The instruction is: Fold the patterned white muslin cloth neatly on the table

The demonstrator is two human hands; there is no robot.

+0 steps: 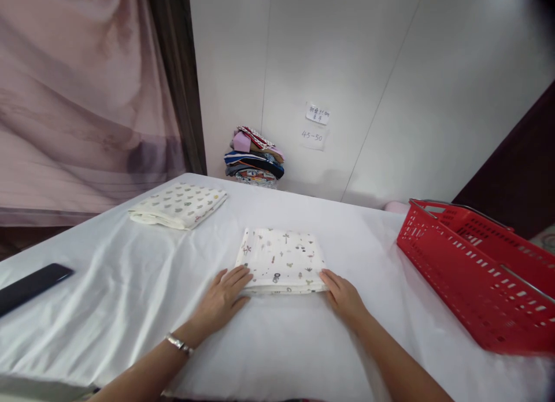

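Note:
A folded white cloth (284, 257) with small printed figures lies flat on the white-covered table in front of me. At its left front corner, my left hand (225, 298) lies with fingers stretched over the edge and the thumb spread apart on the table; a silver bracelet is on that wrist. My right hand (344, 298) touches the right front corner, fingers extended and thumb lower, at the front edge. Neither hand is visibly gripping the fabric. Further back on the left lies a second folded cloth (180, 204), white with grey heart-like prints.
A red plastic basket (459, 275) with metal handles stands on the right. A black phone-like slab (32, 286) lies at the left edge. Behind the table rises a stack of folded fabrics (255, 159) by the white wall, where two paper notes (315, 127) hang. A pink curtain (87, 101) hangs left.

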